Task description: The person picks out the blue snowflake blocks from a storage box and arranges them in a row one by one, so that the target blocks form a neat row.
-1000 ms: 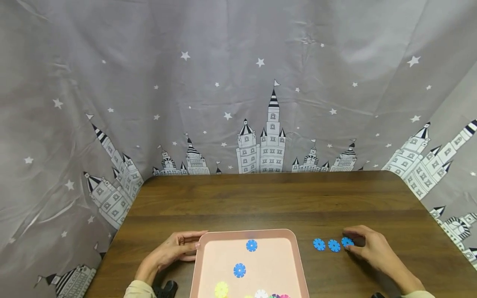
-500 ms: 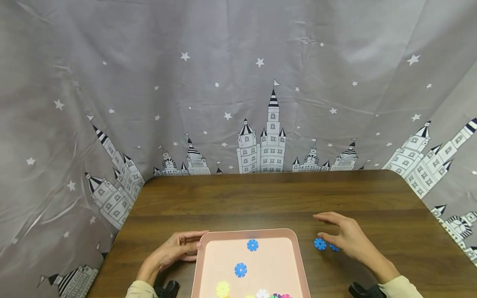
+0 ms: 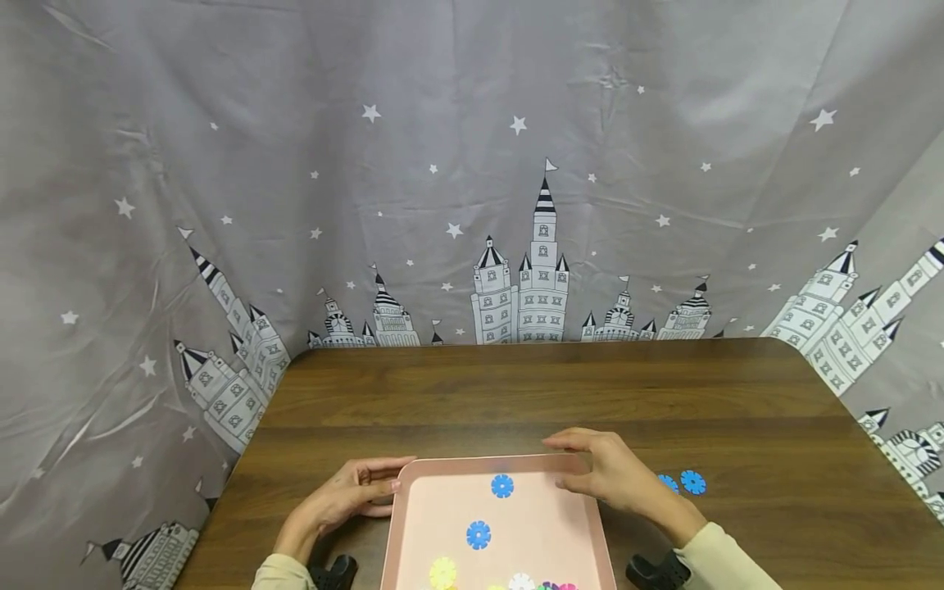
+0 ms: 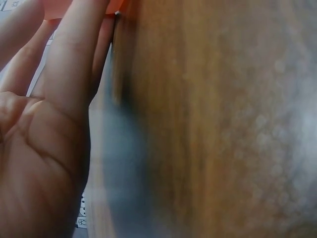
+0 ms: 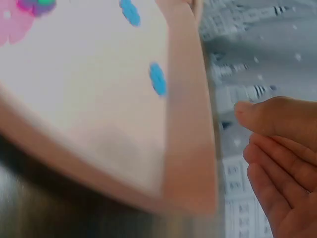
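My left hand (image 3: 339, 500) holds the pink tray (image 3: 487, 463) at its back left corner, thumb on the rim. In the left wrist view the fingers (image 4: 74, 54) reach up to the tray's edge. My right hand (image 3: 615, 475) hangs over the tray's back right corner, thumb and fingers apart, with nothing seen between them. Inside the tray lie a blue snowflake disc (image 3: 502, 486) at the back and a second blue disc (image 3: 478, 535) nearer the middle. To the right, a blue disc (image 3: 693, 482) lies on the table beside another blue disc (image 3: 668, 483), partly covered by the right arm.
A yellow disc (image 3: 443, 573), a white disc (image 3: 521, 583) and several coloured discs are at the tray's near end, cut off by the frame. The brown wooden table (image 3: 516, 393) extends behind the tray to a grey curtain (image 3: 413, 205) printed with castles.
My right hand has left the row of blue discs on the right and moved leftward to the tray's back right corner. The left hand stays on the tray.
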### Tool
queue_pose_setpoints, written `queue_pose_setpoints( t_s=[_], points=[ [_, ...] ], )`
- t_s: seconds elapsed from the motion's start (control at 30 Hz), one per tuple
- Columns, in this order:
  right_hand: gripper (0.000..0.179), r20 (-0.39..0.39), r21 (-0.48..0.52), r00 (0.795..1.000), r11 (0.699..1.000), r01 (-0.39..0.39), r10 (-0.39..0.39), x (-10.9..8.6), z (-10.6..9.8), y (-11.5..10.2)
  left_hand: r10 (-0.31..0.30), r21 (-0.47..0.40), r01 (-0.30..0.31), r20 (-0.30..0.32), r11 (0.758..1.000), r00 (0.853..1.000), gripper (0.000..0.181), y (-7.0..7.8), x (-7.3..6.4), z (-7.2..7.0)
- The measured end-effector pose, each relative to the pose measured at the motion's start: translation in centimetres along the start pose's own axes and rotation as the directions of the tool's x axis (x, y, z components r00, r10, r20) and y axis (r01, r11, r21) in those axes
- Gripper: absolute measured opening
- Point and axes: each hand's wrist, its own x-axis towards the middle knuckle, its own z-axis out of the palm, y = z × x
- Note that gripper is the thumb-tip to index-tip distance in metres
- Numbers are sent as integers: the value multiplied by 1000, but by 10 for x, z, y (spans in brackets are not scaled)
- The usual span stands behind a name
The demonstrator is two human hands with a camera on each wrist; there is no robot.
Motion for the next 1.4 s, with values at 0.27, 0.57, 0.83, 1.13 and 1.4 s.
queue_pose_setpoints(
  t_s=[0.27, 0.57, 0.83, 1.13, 1.4],
  points=[
    [42, 84, 6, 996, 999, 32, -32, 14, 31, -9, -15, -8, 15, -11, 1000, 1000, 48, 1, -1, 2],
    [42, 179, -1, 983, 999, 41, -41, 22, 50, -21, 1, -17, -1, -6, 1000, 1000, 49, 2, -2, 2],
    [40, 224, 72, 973, 997, 42, -57, 26, 65, -24, 2, -14, -2, -6, 1000, 1000, 48, 1, -2, 2],
    [37, 263, 116, 961, 991, 62, -91, 31, 78, -30, 16, -15, -16, 7, 1000, 1000, 50, 3, -2, 2],
    [36, 289, 94, 945, 987, 130, -153, 33, 88, -30, -2, -14, 2, -1, 1000, 1000, 50, 3, -2, 2]
  ],
)
